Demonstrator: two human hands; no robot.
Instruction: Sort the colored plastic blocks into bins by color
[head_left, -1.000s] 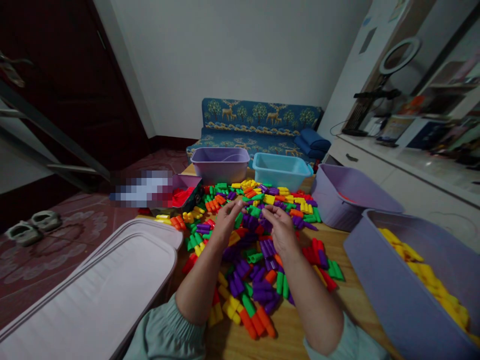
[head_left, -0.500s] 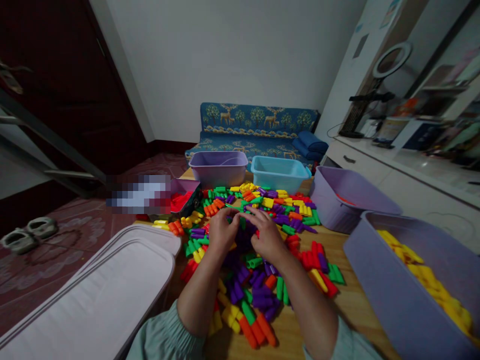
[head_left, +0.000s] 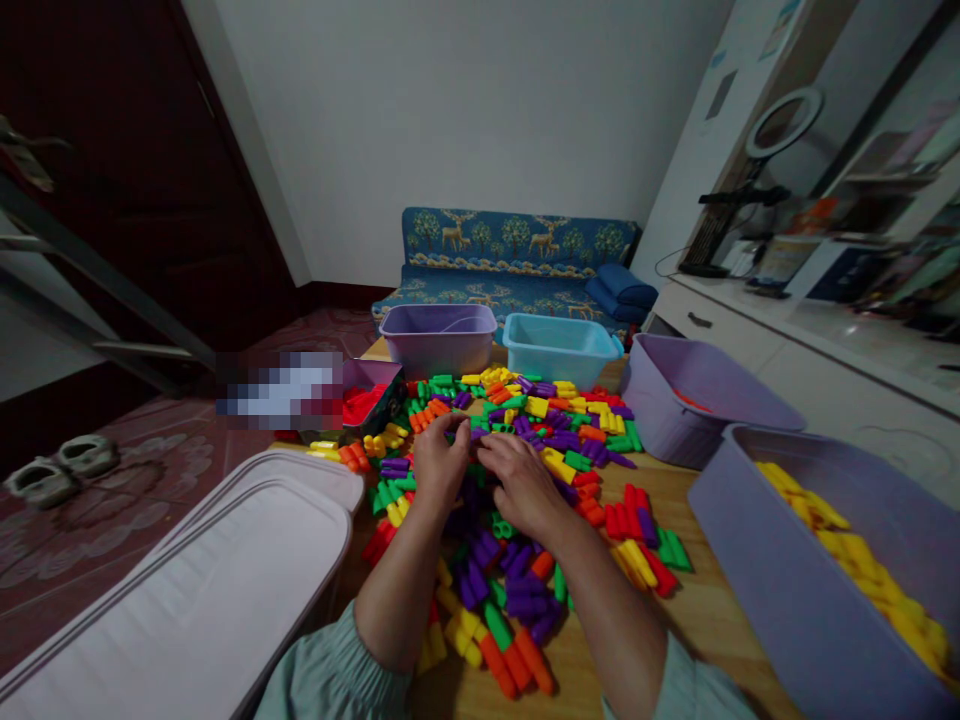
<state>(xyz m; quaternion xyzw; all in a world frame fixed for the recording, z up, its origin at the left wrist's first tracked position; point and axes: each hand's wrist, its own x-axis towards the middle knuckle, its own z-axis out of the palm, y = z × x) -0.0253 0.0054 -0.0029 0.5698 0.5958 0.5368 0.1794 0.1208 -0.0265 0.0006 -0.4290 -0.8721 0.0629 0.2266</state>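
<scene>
Both my hands are over a spread pile of colourful plastic bullet-shaped building blocks on a wooden table. My left hand is closed, thumb and fingers curled together. A bit of purple shows by its fingertips, but I cannot make out what they hold. Close beside it, my right hand has its fingers bent and drawn together, pointing left towards the left hand. What lies under its fingertips is hidden. Below the right palm sits a green block with its hollow ends showing. Purple blocks lie between my forearms.
A purple bin and a light blue bin stand at the back. Two more purple bins are at right, one with yellow blocks. Red pieces fill a box at left. White lids lie front left.
My right hand's outstretched fingers have bent and drawn in, and the hand has turned back-up. My left hand has shifted slightly; the hands are a little further apart at the fingertips.
</scene>
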